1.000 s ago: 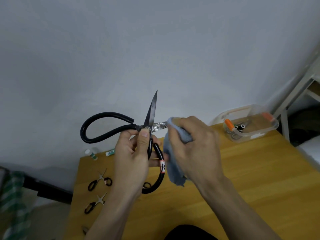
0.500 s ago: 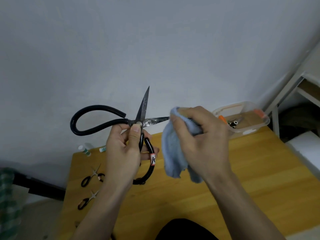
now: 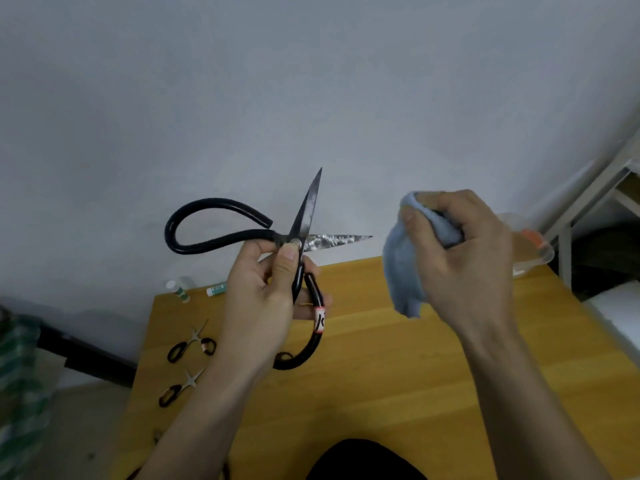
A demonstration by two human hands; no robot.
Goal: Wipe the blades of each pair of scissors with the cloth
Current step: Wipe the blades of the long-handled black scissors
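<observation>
One head-worn wide-angle view here, looking forward and down from above the wooden surface (image 3: 381,375), close in on it. The wall (image 3: 277,98) fills the frame from nine through twelve to three o'clock, and the surface spreads across the lower half. The forearms enter from six o'clock, bent by the lens.

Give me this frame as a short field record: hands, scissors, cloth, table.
left hand: grips large black scissors near the pivot, held above the table
scissors state: open; one blade up, one pointing toward the cloth
right hand: holds blue cloth, bunched
cloth vs blade: apart, gap visible off the tip
table: wooden; two small scissors lying at its left edge
far right: clear container, mostly hidden by the right hand
</observation>
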